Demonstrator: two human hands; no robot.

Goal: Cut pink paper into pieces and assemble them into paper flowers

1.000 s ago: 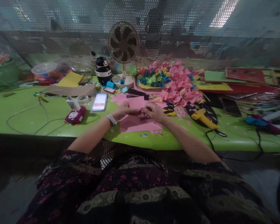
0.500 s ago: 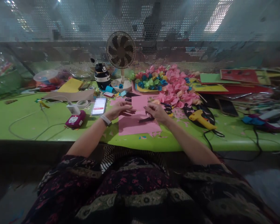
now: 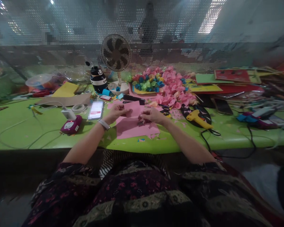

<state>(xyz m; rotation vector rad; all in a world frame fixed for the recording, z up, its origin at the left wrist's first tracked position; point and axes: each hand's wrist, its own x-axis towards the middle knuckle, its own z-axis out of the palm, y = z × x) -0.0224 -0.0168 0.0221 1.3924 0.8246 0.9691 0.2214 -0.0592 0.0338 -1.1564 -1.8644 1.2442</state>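
Note:
A small piece of pink paper [image 3: 134, 110] is held up between my two hands. My left hand [image 3: 115, 114], with a pale watch at the wrist, pinches it along its left side. At its lower right side, my right hand [image 3: 152, 116] has thumb and fingers closed on it. A larger pink sheet [image 3: 126, 130] lies flat on the green table under my hands. Below my right fingers a dark slim object or shadow shows on that sheet; I cannot make out which. Pink offcuts [image 3: 153, 135] lie at its front right corner.
Pink paper flowers [image 3: 172, 86] are heaped behind, by blue and green ones [image 3: 148, 84]. Dark-handled scissors [image 3: 165, 110] and a yellow glue gun [image 3: 197, 118] lie rightward. Leftward are a phone [image 3: 96, 110], a purple power socket [image 3: 71, 124], a bottle [image 3: 98, 80] and a fan [image 3: 115, 53].
My left hand opened its fingers away from the small pink paper, then closed on its left side again. The paper tilted. The whole view has shifted slightly.

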